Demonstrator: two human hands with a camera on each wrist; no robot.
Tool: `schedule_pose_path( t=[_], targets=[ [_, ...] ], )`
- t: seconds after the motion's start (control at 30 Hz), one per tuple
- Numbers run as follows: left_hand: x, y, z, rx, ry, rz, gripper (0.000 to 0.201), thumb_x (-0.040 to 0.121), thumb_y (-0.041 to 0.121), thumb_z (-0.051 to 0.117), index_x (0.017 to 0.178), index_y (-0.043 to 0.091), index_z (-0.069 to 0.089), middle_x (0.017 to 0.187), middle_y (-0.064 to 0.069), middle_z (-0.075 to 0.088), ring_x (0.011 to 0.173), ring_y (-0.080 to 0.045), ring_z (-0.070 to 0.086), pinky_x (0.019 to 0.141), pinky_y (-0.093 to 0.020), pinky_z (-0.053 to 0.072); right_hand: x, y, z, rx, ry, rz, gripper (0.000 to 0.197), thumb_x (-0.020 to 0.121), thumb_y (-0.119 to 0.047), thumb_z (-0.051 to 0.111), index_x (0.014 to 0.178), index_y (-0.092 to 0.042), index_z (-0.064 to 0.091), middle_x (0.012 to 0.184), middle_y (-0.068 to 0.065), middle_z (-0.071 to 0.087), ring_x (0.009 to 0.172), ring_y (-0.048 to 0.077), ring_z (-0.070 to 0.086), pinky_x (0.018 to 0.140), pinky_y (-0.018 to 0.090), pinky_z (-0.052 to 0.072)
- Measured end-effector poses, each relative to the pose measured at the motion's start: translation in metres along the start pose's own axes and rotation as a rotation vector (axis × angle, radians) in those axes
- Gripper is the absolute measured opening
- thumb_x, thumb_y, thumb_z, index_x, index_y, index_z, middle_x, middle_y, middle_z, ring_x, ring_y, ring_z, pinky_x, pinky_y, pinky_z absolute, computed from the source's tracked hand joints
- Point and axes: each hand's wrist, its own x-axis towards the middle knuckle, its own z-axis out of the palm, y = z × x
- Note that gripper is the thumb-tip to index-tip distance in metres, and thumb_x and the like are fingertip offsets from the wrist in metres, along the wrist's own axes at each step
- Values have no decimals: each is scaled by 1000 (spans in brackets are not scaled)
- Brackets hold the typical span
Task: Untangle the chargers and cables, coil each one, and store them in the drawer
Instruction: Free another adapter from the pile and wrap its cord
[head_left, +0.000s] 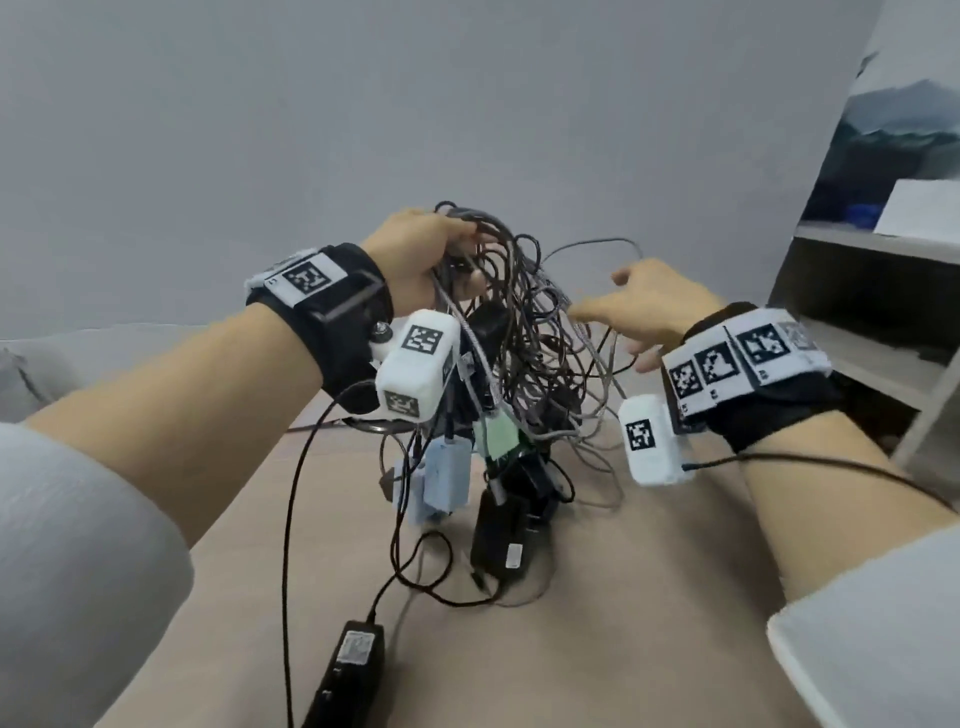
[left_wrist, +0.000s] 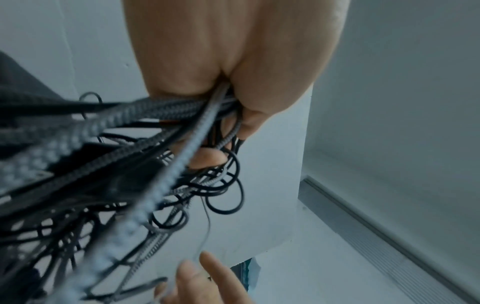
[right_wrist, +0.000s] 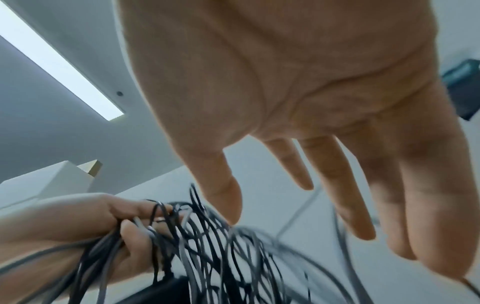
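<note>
**A:** Where does the bundle sit relative to your grip?

**B:** My left hand (head_left: 415, 254) is curled round the top of the tangle of cables (head_left: 524, 332); the strands run through my fist and the mass hangs below and to the right of it, above the tan table (head_left: 623, 623). In the left wrist view, braided grey and thin black cords leave between thumb and fingers (left_wrist: 207, 158).

**A:** And your other hand?

**B:** My right hand (head_left: 649, 306) holds nothing: fingers spread and nearly straight, palm toward the tangle, just beside its right flank. In the right wrist view my thumb tip (right_wrist: 228, 205) lies just beside the black loops; whether it touches them, I cannot tell.

**A:** What hangs at the lower end?

**B:** A pale blue charger (head_left: 447, 478), a pale green adapter (head_left: 498, 436) and a black power brick (head_left: 501, 535); the brick's lower end reaches the table. A second black brick (head_left: 353, 670) lies flat on the table nearer me, its cord rising into the tangle.

**A:** Surroundings?

**B:** A grey shelf unit (head_left: 872, 291) stands at right.
</note>
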Motion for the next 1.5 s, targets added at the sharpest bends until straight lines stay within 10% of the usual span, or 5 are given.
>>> schedule_pose_path(
  t=[0.33,0.67,1.13,1.27,1.5],
  targets=[
    [-2,-32,9,-5,-265,-108,13,101,5,49,99,-3,60,83,-10,59,80,-26,64,68,-41,62,-25,3,59,510,63,-288,43,71,-41,81,109,-31,65,91,-9,63,89,21,70,77,46,62],
    [-2,-39,19,364,-618,-67,30,101,-3,50,127,-17,49,121,-31,63,116,-37,66,97,-49,55,-17,39,86,546,28,-342,39,74,-33,81,110,-36,67,101,-18,74,96,6,71,86,45,59],
    [11,-49,12,833,-366,137,19,99,3,59,116,-5,61,110,-23,72,91,-31,75,72,-39,64,-3,59,81,425,366,-233,14,85,-16,70,95,-26,73,85,-12,64,76,4,56,66,13,38],
    [7,-49,6,983,-354,134,17,97,6,64,111,-3,65,101,-20,74,77,-25,76,64,-29,62,-8,61,79,313,422,-123,24,81,-30,79,96,-26,60,116,2,43,109,18,45,83,24,33],
    [3,-51,4,805,-269,94,23,89,12,75,103,-5,70,99,-31,71,92,-47,71,87,-58,58,-24,42,71,383,335,-157,30,79,-40,78,72,-20,57,74,-1,67,81,25,66,73,36,53]
  ],
)
